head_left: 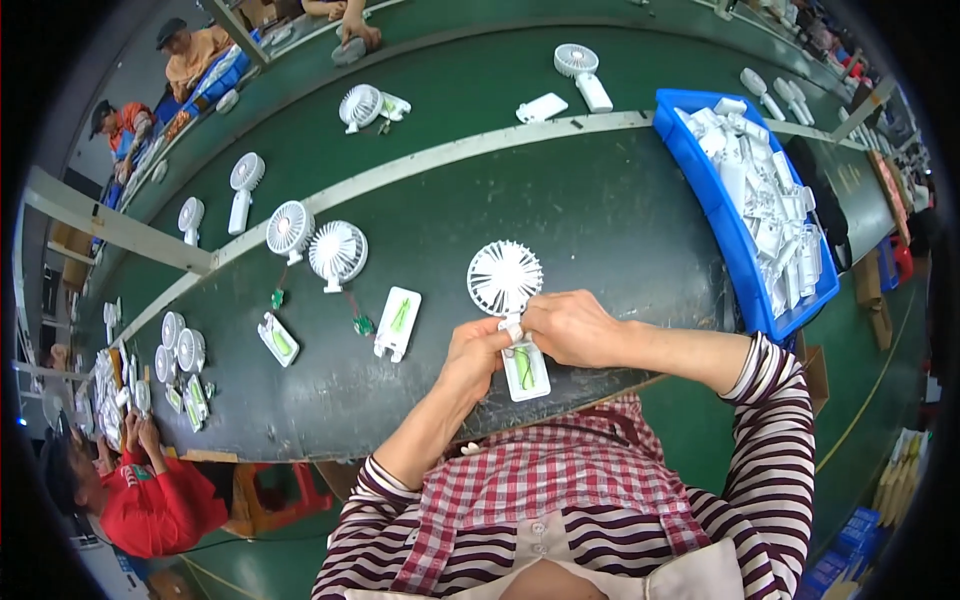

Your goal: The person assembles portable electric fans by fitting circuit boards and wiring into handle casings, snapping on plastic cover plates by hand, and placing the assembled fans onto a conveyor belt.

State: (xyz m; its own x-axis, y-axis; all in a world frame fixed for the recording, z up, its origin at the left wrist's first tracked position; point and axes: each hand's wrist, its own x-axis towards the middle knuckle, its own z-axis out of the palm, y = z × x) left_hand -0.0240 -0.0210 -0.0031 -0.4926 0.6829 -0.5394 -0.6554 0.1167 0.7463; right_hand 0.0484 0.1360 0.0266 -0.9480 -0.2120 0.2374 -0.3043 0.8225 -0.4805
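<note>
A white handheld fan (505, 278) lies in front of me on the dark green bench, its round slatted head pointing away. Below its neck sits an open white handle shell (528, 389) with a green battery and thin dark wires inside. My left hand (474, 352) is closed around the neck joint, thumb across it. From the other side, my right hand (574, 328) pinches the fan at the same joint, its fingertips partly hidden. To the left are two more fan heads (338, 252), wired to small green circuit boards (362, 325), near open handle shells with batteries (399, 318).
A blue bin (708, 215) heaped with white plastic shells stands at the right. Beyond a pale rail (430, 150), a green belt (460, 80) carries several fans. Fan heads cluster at the left (183, 345), near a co-worker in a red top (160, 505).
</note>
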